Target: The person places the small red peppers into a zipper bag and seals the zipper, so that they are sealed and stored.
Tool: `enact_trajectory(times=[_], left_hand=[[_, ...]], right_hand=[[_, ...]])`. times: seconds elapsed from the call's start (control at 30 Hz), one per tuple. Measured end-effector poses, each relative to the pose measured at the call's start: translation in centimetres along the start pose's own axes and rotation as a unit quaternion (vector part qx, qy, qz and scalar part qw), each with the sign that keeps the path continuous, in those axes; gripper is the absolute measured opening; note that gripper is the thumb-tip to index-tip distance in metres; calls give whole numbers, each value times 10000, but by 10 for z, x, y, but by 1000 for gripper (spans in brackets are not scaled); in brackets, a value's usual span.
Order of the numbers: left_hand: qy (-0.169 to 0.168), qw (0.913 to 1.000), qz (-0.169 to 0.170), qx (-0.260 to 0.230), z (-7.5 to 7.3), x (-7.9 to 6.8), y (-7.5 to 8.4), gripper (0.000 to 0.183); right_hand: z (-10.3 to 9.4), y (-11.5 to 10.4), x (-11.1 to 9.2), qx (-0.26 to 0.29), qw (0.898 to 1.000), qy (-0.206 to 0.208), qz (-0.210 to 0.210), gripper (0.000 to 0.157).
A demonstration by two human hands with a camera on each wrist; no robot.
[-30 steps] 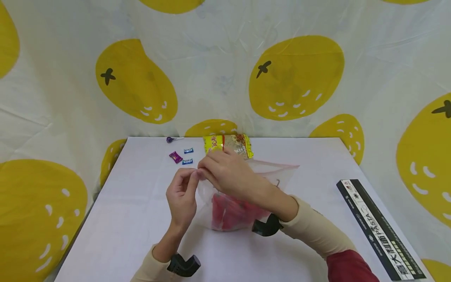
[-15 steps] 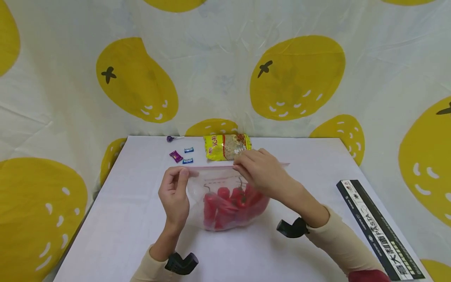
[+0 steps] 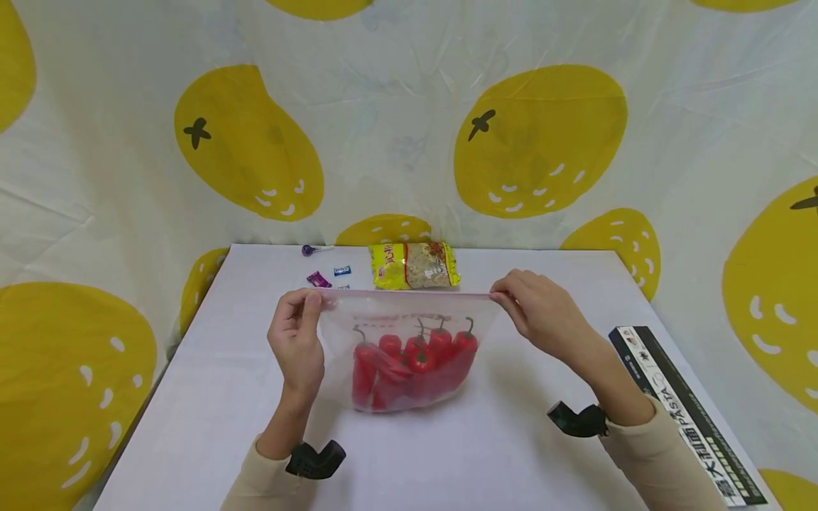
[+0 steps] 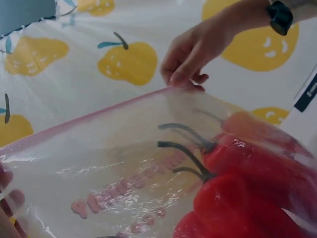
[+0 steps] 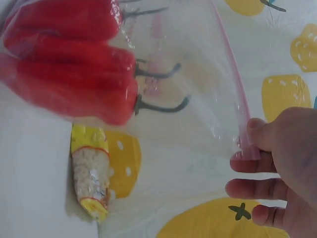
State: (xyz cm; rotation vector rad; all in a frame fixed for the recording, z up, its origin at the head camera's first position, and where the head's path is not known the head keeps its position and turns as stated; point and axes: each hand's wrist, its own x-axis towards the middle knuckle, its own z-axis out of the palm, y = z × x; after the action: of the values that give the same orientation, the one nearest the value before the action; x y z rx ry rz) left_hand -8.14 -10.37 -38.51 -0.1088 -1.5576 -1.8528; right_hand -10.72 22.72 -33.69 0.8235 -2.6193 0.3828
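Observation:
A clear zip bag [image 3: 409, 309] with a pink top strip hangs stretched between both hands, holding several red peppers [image 3: 418, 369] with green stems. My left hand [image 3: 297, 344] pinches the bag's top left corner between thumb and curled fingers. At the opposite corner, my right hand [image 3: 543, 312] pinches the end of the pink strip; the right wrist view shows the strip [image 5: 237, 94] between thumb and forefinger. Along its whole length the strip looks straight and pressed together. Only the fingertips of the left hand [image 4: 12, 198] show in the left wrist view.
Behind the bag lies a yellow noodle packet [image 3: 415, 267]. To its left are a purple lollipop [image 3: 309, 250], a purple wrapped candy [image 3: 318, 279] and small blue candies [image 3: 342, 270], one partly covered by the bag. A long black pasta box [image 3: 684, 411] lies along the right edge of the white table [image 3: 447, 468].
My right hand has slid rightward along the pink strip from beside the left hand to the far corner. My left hand has shifted slightly left, and the bag now faces the head camera, spread flat.

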Motion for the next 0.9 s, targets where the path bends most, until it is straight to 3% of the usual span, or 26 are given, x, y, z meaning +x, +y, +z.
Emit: enact_trajectory(times=[0.13, 0.23, 0.4, 0.5, 0.63, 0.8, 0.9], left_hand=[[-96, 9992, -35, 397, 2, 9, 4, 20], [-338, 9972, -147, 652, 4, 14, 7, 18], [-1258, 9916, -144, 273, 7, 23, 4, 19], [-1780, 9840, -40, 39, 3, 23, -3, 18], [-2290, 9733, 18, 165, -14, 14, -14, 13], [-2444, 9625, -125, 1172, -37, -3, -21, 22], [-2505, 9515, -285, 1762, -45, -15, -13, 23]], right_hand=[[1, 3, -4, 963, 9950, 50, 271, 13], [2, 5, -5, 1832, 9813, 462, 366, 15], [5, 7, -8, 2251, 9628, 1477, 248, 22], [3, 2, -13, 2393, 9551, 1746, 69, 29], [-1, -8, -27, 2844, 9470, 1476, -244, 30], [5, -12, -54, 3399, 9372, 732, -272, 28], [15, -9, -69, 3519, 9358, 109, -162, 26]])
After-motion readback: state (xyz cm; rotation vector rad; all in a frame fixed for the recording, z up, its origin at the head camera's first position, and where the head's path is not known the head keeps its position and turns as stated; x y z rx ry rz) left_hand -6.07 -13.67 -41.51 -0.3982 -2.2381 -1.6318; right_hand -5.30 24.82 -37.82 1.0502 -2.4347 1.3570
